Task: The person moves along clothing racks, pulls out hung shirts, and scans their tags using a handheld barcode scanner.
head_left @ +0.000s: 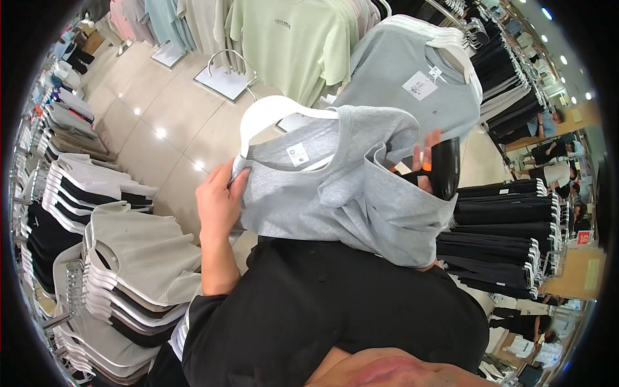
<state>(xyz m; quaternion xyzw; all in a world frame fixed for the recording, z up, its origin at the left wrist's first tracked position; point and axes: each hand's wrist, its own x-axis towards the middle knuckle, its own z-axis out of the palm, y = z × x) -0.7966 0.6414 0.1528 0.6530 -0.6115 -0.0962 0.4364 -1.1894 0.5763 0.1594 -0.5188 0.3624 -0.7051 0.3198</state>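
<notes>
A heathered grey T-shirt (303, 203) hangs on a white hanger (261, 122) in front of my chest, with a white label inside its collar. My left hand (218, 197) is closed on the shirt's shoulder at the hanger's end, thumb in front. My right hand (423, 158), partly hidden behind the shirt's raised fabric, has its fingers around a glossy black handheld device (446, 169) with an orange part. I cannot make out the device's exact kind. The shirt's lower part is bunched and folded towards my right arm.
Ahead hang pale green T-shirts (290, 39) and grey-blue T-shirts (412, 84) with a paper tag. Beige tops (138, 251) on hangers stand close at left. Black trousers (496, 213) hang at right. Tiled floor (161, 155) lies between the racks. Other people appear at far right.
</notes>
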